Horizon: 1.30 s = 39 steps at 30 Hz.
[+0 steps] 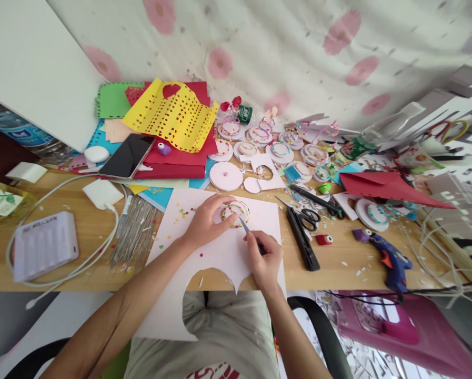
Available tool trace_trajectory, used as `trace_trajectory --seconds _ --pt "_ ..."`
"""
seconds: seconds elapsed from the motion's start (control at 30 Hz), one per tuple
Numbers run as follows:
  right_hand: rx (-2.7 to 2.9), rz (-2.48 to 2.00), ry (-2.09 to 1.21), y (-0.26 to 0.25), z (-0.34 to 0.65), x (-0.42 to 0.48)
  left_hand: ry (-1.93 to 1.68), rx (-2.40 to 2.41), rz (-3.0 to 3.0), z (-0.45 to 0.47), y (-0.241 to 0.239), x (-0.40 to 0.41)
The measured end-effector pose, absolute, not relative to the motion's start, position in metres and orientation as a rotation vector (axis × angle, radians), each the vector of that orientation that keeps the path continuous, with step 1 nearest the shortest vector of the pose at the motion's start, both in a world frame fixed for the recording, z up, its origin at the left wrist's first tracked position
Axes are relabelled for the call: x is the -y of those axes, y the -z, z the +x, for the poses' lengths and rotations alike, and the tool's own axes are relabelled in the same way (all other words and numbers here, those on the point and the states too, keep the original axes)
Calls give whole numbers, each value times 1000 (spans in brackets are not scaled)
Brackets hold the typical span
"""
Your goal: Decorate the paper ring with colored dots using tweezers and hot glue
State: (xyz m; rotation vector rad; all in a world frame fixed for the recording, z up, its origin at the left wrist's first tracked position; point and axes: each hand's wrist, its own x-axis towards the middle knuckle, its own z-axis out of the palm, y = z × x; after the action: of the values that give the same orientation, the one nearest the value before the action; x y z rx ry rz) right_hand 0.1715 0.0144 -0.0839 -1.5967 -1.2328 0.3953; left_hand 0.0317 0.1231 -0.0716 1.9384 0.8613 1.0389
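Observation:
My left hand [208,221] rests on a white cut-out sheet [223,258], its thumb and forefinger closed on the near-left side of a small white ring [247,210] dotted with coloured bits. In my right hand [264,255] is a slim pointed tool [244,225] with a grey tip; its exact kind is partly hidden by the fingers. That tip reaches the ring's lower edge, close to my left thumb. Tiny green, yellow and red paper pieces [184,212] lie scattered on the sheet, left of my hand.
Behind stand several decorated white discs [280,152] and a plain disc [226,176]. Punched yellow paper [172,116] and a phone [127,156] lie back left. To the right are a black cutter-like tool [302,239], scissors [309,219] and a blue glue gun [391,260]. Wires [131,231] lie left.

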Motion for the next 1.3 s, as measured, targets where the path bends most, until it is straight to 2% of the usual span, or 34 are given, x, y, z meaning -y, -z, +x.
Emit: trace_trajectory --seconds 1.3 --pt "1215 -1593 -466 86 172 -14 -1045 -830 1917 30 70 -123"
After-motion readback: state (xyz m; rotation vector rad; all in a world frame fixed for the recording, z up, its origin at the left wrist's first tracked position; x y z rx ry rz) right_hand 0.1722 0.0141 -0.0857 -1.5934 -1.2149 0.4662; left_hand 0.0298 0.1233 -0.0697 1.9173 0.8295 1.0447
